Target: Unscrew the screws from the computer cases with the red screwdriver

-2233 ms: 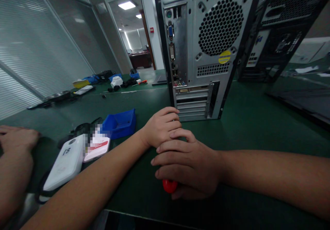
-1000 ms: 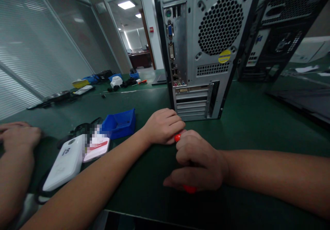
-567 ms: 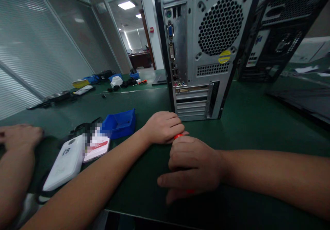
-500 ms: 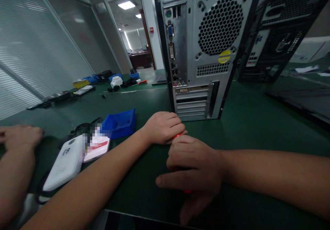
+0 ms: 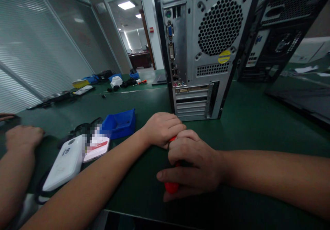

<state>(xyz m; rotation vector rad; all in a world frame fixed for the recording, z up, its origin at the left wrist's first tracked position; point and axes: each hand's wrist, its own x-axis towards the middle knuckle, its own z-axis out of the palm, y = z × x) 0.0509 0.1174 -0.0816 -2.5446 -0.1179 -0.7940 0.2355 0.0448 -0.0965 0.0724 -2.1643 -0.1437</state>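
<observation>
My right hand (image 5: 192,164) is wrapped around a red-handled screwdriver (image 5: 171,187), whose rounded handle end shows below the index finger. Its shaft and tip are hidden. More of the red shows between my two hands. My left hand (image 5: 163,128) is closed, knuckles up, with its fingertips against the front of the red part. What it grips is hidden under the fingers. Both hands are low over the green table, just in front of the bottom left corner of an upright computer case (image 5: 180,68), whose rear ports and fan grille face me.
A blue tray (image 5: 120,123) stands left of my left forearm, beside a white device (image 5: 65,163) and a pink-and-white card (image 5: 98,147). Another person's hand (image 5: 24,137) rests at far left. A second black case (image 5: 278,41) and a dark panel (image 5: 304,101) are on the right.
My right hand has turned its fingers and thumb around the handle, so the red end shows more clearly. My left hand has barely moved. Another hand has appeared at the far left edge.
</observation>
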